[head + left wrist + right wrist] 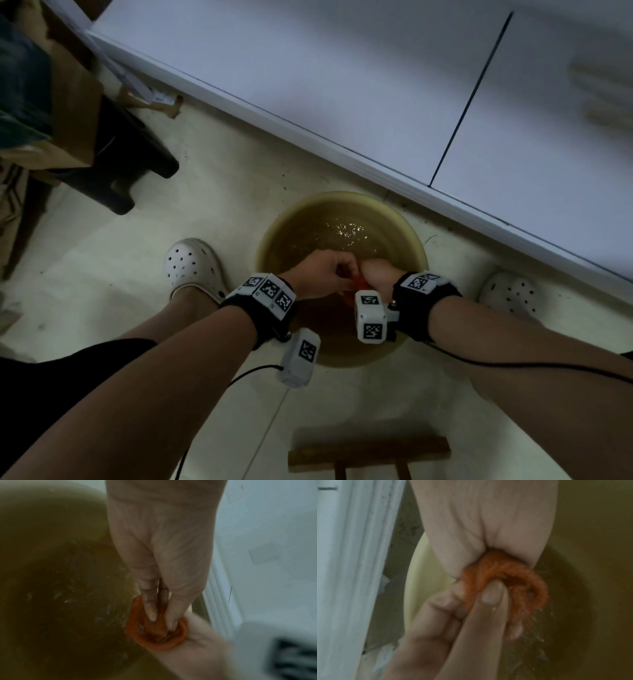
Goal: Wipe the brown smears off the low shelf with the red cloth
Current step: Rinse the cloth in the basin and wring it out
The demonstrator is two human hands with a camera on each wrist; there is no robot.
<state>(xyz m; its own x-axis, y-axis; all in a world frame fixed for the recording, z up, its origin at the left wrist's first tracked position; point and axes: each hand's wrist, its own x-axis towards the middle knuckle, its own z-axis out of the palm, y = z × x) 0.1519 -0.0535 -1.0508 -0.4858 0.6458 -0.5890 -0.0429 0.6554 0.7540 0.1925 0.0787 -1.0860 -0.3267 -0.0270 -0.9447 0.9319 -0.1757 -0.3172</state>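
Observation:
Both hands hold the twisted, wet red cloth (359, 285) over a yellow basin (420, 251) of brownish water on the floor. My left hand (337, 274) grips one end of it. In the left wrist view its fingers (151, 613) dig into the bunched cloth (173, 644). My right hand (371, 270) is clenched on the other end. In the right wrist view the cloth (534, 580) curls out of that fist (488, 540), and drops fall off it. The white low shelf (342, 85) runs behind the basin, with faint blurred brown smears (599, 96) at its right.
A wooden stool (370, 452) stands close in front of me. My feet in white clogs (191, 263) (510, 291) flank the basin. At the left are a black stool (137, 164) and cardboard boxes (68, 113). A dark seam (469, 102) crosses the shelf top.

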